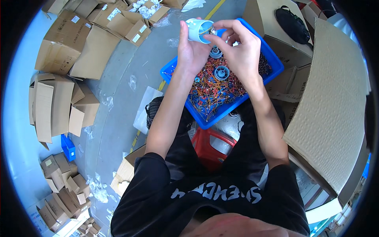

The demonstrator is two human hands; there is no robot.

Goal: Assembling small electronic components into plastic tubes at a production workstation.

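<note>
My left hand (191,55) is wrapped round a pale blue plastic cup-shaped housing (195,30), its open end facing right. At that opening, the fingers of my right hand (241,49) pinch a small part with a thin yellowish wire; the part is too small to name. Both hands are above the far side of a blue plastic bin (206,123). Inside the bin lies a tangle of small wired parts (209,94) in orange, red and black. Two round grey fan-like pieces rest on top, one a small finned wheel (222,72).
A red plastic stool (209,147) shows between my legs. Open cardboard boxes (63,43) line the left side. On the right stands a large cardboard box (327,102), with a black pouch (293,24) on cardboard beyond it. Plastic scraps (96,189) litter the grey floor.
</note>
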